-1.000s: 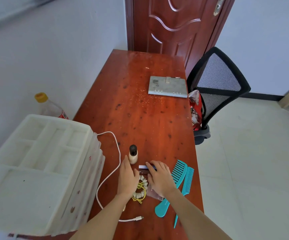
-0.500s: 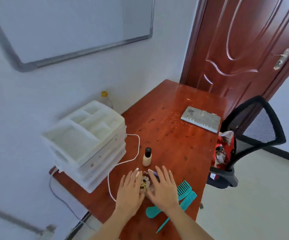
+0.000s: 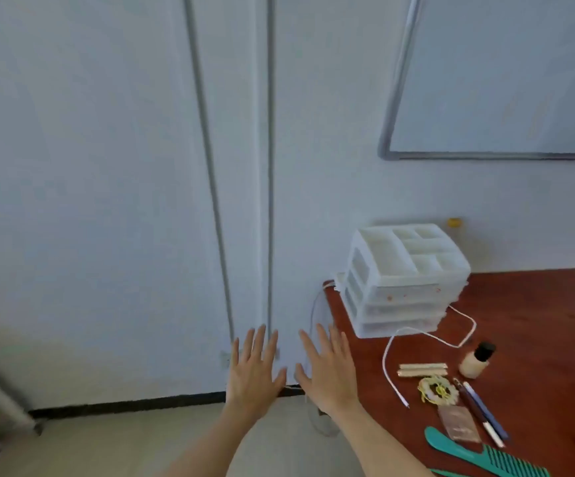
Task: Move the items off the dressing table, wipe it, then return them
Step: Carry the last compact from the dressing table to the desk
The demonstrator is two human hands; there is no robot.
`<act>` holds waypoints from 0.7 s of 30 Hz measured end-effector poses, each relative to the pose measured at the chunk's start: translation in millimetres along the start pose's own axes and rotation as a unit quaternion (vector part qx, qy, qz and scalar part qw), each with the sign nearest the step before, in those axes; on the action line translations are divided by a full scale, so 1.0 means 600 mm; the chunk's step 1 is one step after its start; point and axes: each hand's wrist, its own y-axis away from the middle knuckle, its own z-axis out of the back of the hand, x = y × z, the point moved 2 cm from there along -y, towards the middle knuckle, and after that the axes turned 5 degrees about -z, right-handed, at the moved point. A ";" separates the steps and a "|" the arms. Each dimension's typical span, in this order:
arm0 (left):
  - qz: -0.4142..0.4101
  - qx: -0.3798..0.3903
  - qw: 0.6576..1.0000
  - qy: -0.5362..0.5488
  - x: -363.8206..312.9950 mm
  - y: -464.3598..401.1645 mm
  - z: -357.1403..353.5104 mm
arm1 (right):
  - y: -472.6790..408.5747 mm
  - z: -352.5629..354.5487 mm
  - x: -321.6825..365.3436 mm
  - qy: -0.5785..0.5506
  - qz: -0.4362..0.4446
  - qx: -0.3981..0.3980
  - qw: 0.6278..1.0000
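Note:
The red-brown dressing table (image 3: 537, 304) fills the lower right. On it stand a white drawer organizer (image 3: 403, 280) and a small cream bottle with a black cap (image 3: 477, 360). Near them lie a white cable (image 3: 427, 333), a beige stick (image 3: 423, 369), a yellow-and-white hair tie (image 3: 438, 390), pens (image 3: 482, 413), a small clear packet (image 3: 458, 424) and teal combs (image 3: 478, 456). My left hand (image 3: 255, 370) and my right hand (image 3: 330, 368) are spread flat with straight fingers, empty, held in the air left of the table's corner, in front of the wall.
A white wall with two grey pipes (image 3: 268, 166) is straight ahead. A whiteboard (image 3: 503, 80) hangs at upper right. A yellow-capped bottle (image 3: 455, 232) stands behind the organizer. The light floor (image 3: 124, 442) with a black skirting line lies below my hands.
The view has swung left, away from the door and chair. Both hands have come off the small items on the table and now hover empty beyond the table's left corner.

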 end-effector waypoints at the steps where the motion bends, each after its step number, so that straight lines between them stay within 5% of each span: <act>1: 0.041 -0.006 0.999 0.001 0.044 0.029 0.012 | -0.008 -0.004 0.050 -0.011 0.036 0.000 0.999; 9: 0.300 -0.033 0.951 -0.065 0.331 0.323 0.124 | 0.013 -0.020 0.475 -0.091 0.269 0.029 0.958; 21: 0.531 -0.052 0.842 -0.081 0.541 0.723 0.203 | 0.209 -0.046 0.928 -0.149 0.470 0.093 0.865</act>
